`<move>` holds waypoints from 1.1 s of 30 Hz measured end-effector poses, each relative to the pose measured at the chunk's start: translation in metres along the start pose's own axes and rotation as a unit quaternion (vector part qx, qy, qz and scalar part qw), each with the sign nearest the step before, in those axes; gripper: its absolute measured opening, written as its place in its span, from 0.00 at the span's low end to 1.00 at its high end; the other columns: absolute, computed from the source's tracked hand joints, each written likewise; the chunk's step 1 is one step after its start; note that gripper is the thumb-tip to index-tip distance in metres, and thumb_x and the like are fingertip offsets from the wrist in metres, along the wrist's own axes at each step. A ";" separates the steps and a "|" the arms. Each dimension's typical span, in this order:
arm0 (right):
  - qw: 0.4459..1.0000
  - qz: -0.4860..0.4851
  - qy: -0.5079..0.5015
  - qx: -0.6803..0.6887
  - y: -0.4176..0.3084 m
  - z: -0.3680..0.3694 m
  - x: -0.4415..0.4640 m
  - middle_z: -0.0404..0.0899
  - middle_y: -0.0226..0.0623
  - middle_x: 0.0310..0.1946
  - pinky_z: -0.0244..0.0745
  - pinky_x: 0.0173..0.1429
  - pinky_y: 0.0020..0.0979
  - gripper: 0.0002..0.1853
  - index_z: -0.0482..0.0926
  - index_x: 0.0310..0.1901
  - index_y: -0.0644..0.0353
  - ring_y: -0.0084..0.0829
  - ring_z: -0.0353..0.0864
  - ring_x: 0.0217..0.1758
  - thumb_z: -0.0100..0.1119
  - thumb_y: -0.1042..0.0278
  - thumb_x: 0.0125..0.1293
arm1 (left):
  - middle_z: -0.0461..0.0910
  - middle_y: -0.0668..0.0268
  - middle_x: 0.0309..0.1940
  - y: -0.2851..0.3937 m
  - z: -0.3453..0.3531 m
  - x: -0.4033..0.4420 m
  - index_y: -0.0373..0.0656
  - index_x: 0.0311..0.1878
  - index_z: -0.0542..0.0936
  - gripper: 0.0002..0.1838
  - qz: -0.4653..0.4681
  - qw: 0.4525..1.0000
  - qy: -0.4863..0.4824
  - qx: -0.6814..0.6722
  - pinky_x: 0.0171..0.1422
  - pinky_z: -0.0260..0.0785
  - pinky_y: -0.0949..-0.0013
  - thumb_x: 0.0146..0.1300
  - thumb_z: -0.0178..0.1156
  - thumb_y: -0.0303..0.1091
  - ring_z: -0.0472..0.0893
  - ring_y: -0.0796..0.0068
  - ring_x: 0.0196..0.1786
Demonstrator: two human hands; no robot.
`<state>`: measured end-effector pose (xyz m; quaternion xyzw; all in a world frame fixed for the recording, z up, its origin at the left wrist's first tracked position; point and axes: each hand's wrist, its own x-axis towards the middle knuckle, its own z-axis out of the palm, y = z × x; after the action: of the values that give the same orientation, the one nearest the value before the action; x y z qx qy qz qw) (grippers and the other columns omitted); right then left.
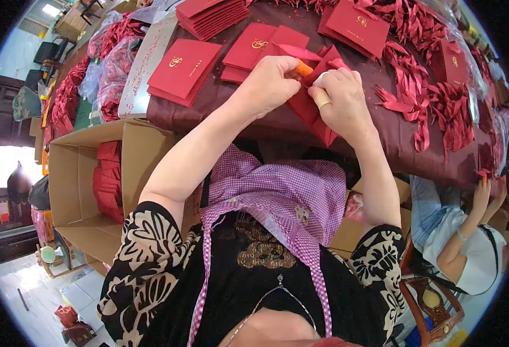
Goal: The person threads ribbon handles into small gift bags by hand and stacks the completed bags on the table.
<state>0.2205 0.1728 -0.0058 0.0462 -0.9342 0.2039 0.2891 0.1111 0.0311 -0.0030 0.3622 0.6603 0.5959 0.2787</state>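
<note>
A red paper bag (315,118) hangs at the table's near edge between my two hands, its opening toward the top. My left hand (272,84) has its fingers pinched at a red ribbon by the bag's top, with an orange cover on one fingertip. My right hand (341,95) is closed on the bag's upper right side, with a white cover on one finger and a ring. Just left of my hands lie flat red bags with gold print (256,46). Another small pile of them (184,69) sits farther left.
A tall stack of red bags (211,17) stands at the back, more bags (355,29) behind my right hand. Loose red ribbons (408,87) cover the right side. An open cardboard box (144,156) holds red bags at the left. A co-worker (462,243) sits at the right.
</note>
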 end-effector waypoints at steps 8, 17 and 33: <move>0.965 -0.082 -0.001 -0.250 -0.022 0.005 0.003 0.75 0.38 0.25 0.62 0.45 0.38 0.04 0.74 0.25 0.60 0.38 0.72 0.35 0.54 0.70 0.54 | 0.79 0.59 0.32 0.008 0.017 -0.001 0.33 0.41 0.80 0.13 0.129 0.952 0.086 0.266 0.38 0.70 0.71 0.52 0.52 0.20 0.78 0.75 0.33; 0.985 0.144 0.009 0.092 0.001 0.016 -0.002 0.77 0.45 0.24 0.64 0.40 0.44 0.07 0.74 0.24 0.62 0.46 0.75 0.34 0.59 0.70 0.54 | 0.77 0.60 0.29 0.010 0.021 -0.005 0.34 0.40 0.80 0.13 0.154 0.953 0.108 0.236 0.36 0.69 0.70 0.51 0.53 0.19 0.77 0.75 0.30; 0.993 0.065 0.054 0.085 0.003 -0.006 -0.015 0.78 0.36 0.26 0.64 0.44 0.37 0.07 0.77 0.28 0.58 0.39 0.75 0.35 0.63 0.66 0.55 | 0.73 0.58 0.33 -0.012 0.005 0.006 0.32 0.38 0.75 0.08 0.192 0.936 -0.049 0.290 0.47 0.69 0.68 0.55 0.54 0.23 0.76 0.62 0.40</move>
<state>0.2352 0.1774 -0.0112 -0.0009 -0.8976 0.3030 0.3201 0.1099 0.0384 -0.0155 0.5763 0.7076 0.4021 0.0735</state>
